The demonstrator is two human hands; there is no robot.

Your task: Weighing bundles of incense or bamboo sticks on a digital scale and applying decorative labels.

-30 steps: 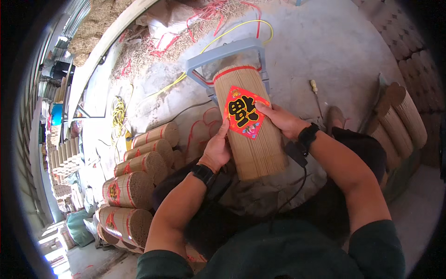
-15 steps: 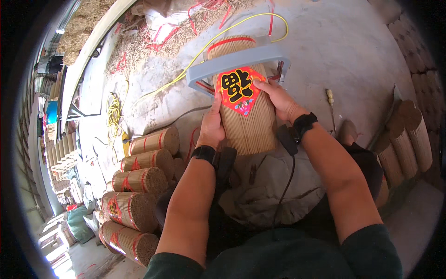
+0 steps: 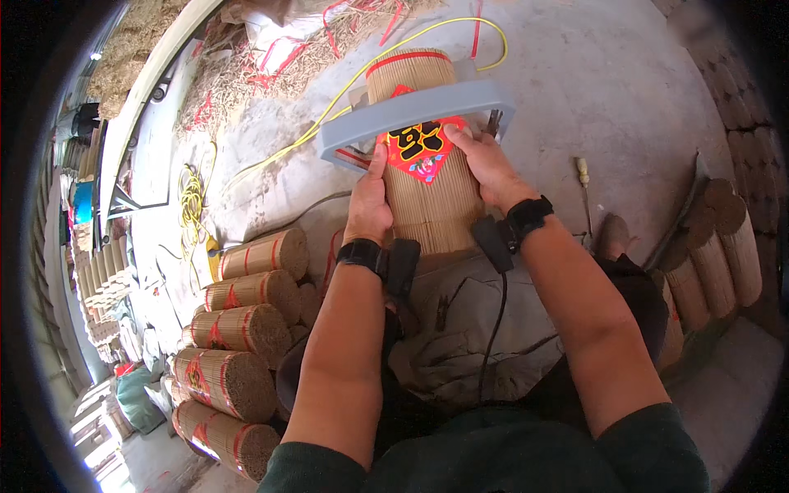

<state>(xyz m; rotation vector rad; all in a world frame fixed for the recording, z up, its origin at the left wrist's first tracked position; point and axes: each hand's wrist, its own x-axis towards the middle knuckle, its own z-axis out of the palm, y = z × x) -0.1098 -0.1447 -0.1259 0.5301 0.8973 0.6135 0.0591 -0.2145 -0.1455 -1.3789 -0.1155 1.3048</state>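
Bundle (image 3: pixel 436 207) sits gripped between left hand (image 3: pixel 369 205) and right hand (image 3: pixel 496 174). Tilting could crumple its label (image 3: pixel 421 153) against the frame (image 3: pixel 419 109) just ahead.

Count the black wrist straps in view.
2. One strap is on the wrist of the left hand; the other strap is on that of the right hand.

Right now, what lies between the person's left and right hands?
In the head view, the stick bundle lies between the left hand and the right hand, with red paper on its face.
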